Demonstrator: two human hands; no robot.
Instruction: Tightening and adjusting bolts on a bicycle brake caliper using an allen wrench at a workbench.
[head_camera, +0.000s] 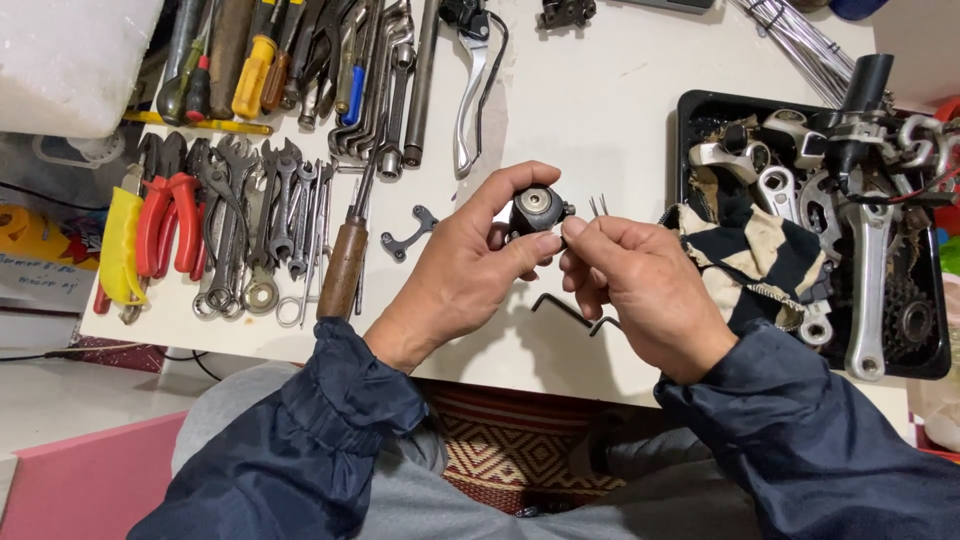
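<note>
Above the table edge | dark round part pinched in left hand | right hand fingertips pinching thin metal prongs beside it | hex keys beneath | wrenches left, parts tray right

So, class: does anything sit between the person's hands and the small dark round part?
Nothing visible does. The left hand already grips the small dark round part, and the right hand pinches it from the other side.
</note>
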